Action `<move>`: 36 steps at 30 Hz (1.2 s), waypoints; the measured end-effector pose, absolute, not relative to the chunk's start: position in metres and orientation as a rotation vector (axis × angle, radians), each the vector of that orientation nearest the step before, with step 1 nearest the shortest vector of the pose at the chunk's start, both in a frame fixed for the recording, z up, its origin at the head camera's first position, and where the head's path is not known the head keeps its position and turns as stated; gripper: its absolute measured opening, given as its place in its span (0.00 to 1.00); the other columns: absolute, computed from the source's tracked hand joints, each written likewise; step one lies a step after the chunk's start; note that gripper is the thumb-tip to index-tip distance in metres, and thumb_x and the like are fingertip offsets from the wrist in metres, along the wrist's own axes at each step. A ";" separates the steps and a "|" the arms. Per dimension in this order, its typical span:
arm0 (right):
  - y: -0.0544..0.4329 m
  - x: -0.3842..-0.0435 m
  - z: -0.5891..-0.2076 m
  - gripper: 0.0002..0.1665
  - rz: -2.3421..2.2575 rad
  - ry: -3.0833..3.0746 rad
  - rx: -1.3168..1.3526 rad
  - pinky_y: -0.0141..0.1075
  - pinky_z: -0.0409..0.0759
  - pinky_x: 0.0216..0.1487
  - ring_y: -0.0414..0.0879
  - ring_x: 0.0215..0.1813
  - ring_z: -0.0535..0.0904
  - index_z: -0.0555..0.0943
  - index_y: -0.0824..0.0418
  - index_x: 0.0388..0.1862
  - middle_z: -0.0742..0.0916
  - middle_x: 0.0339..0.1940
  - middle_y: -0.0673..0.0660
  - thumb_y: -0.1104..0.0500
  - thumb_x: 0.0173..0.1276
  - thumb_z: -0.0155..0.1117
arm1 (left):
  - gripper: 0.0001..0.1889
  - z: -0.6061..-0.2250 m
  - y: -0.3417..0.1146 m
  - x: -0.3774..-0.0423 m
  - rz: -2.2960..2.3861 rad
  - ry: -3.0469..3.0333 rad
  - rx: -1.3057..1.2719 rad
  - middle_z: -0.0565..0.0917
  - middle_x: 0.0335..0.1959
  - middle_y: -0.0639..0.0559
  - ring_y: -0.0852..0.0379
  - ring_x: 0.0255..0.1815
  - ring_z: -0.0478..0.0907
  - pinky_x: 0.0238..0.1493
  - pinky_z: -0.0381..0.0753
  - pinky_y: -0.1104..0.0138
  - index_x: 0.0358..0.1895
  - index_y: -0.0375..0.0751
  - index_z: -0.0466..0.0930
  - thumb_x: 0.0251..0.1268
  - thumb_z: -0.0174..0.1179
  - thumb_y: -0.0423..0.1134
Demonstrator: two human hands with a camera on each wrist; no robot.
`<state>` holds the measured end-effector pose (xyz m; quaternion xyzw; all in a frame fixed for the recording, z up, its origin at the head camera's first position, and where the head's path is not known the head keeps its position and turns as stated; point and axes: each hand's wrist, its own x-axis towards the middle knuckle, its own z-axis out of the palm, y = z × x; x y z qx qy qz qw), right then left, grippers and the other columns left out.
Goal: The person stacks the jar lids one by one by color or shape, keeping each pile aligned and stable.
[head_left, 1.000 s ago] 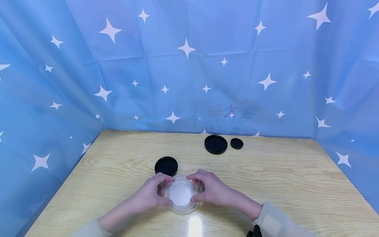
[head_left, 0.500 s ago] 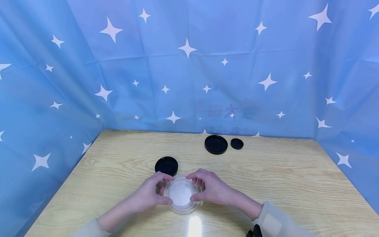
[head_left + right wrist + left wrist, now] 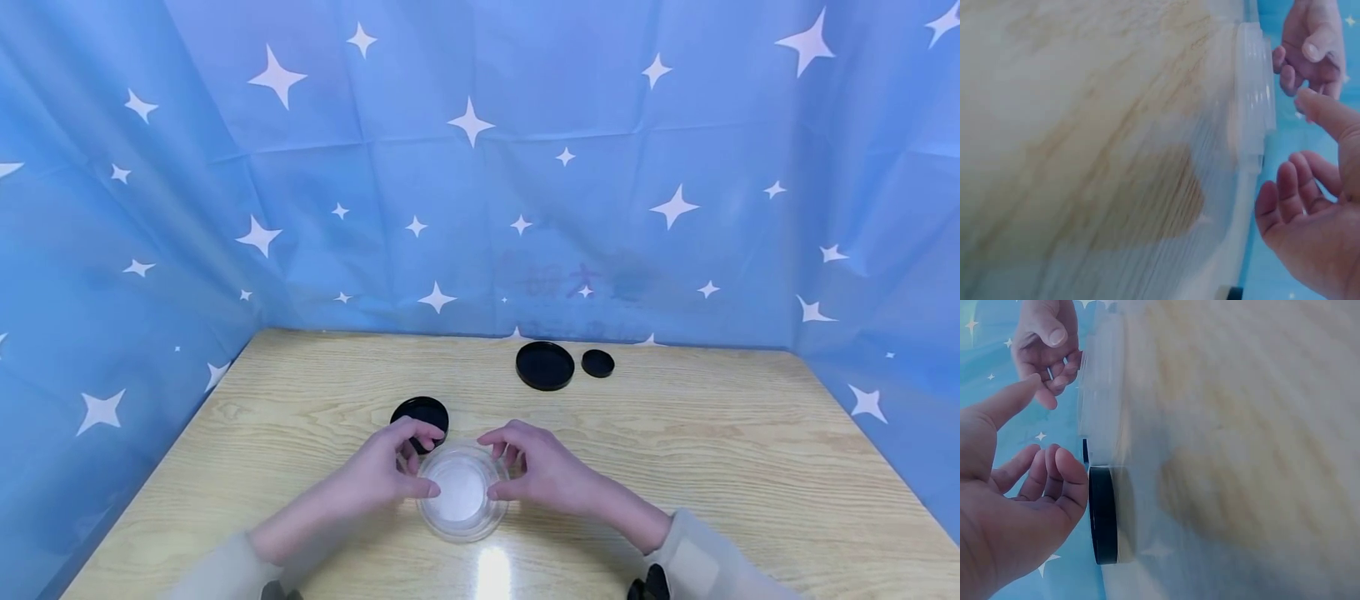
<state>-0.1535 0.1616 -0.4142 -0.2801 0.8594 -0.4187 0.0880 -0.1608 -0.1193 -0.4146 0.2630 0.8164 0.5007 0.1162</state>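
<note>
Curtain [image 3: 480, 192]: I see faint characters low down, too pale to read. Table [image 3: 720, 450] under it. Left hand [image 3: 382, 471] and right hand [image 3: 551, 473] loosely curved, gripping nothing. Clear stack [image 3: 459, 493] on table between them. Far disc [image 3: 545, 367] black, near disc [image 3: 426, 409] partly behind left hand, small disc [image 3: 597, 363] beside far one.

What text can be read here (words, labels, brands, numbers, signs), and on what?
"大" (probable; faint purple): on the backdrop.
Faint marks near it, same backdrop: too blurred to read.
Clear stack, black discs, table: none that I can make out.
</note>
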 end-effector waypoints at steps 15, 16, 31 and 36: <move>0.201 -0.172 -0.402 0.35 -1.385 2.573 -0.653 0.34 0.79 0.40 0.55 0.45 0.78 0.77 0.68 0.66 0.81 0.47 0.62 0.58 0.63 0.78 | 0.39 -0.403 -0.111 -0.194 1.611 2.273 0.698 0.73 0.57 0.31 0.51 0.38 0.77 0.36 0.82 0.67 0.69 0.28 0.68 0.54 0.76 0.29; 0.205 -0.173 -0.402 0.35 -1.392 2.573 -0.638 0.34 0.79 0.40 0.55 0.45 0.78 0.77 0.69 0.66 0.81 0.47 0.62 0.58 0.63 0.78 | 0.41 -0.401 -0.109 -0.196 1.614 2.276 0.691 0.72 0.59 0.32 0.50 0.39 0.78 0.36 0.82 0.67 0.71 0.30 0.66 0.54 0.76 0.29; 0.255 -0.196 -0.406 0.36 -1.365 2.719 -0.438 0.38 0.79 0.38 0.51 0.45 0.78 0.73 0.68 0.70 0.79 0.52 0.65 0.59 0.67 0.75 | 0.41 -0.391 -0.070 -0.229 1.640 2.248 0.659 0.72 0.63 0.37 0.52 0.41 0.80 0.40 0.83 0.63 0.75 0.37 0.64 0.58 0.75 0.32; 0.267 -0.198 -0.411 0.37 -1.353 2.749 -0.395 0.37 0.79 0.39 0.51 0.46 0.78 0.72 0.69 0.72 0.79 0.53 0.65 0.59 0.68 0.74 | 0.40 -0.395 -0.060 -0.236 1.674 2.207 0.618 0.72 0.64 0.36 0.51 0.40 0.80 0.38 0.82 0.64 0.74 0.38 0.66 0.58 0.74 0.32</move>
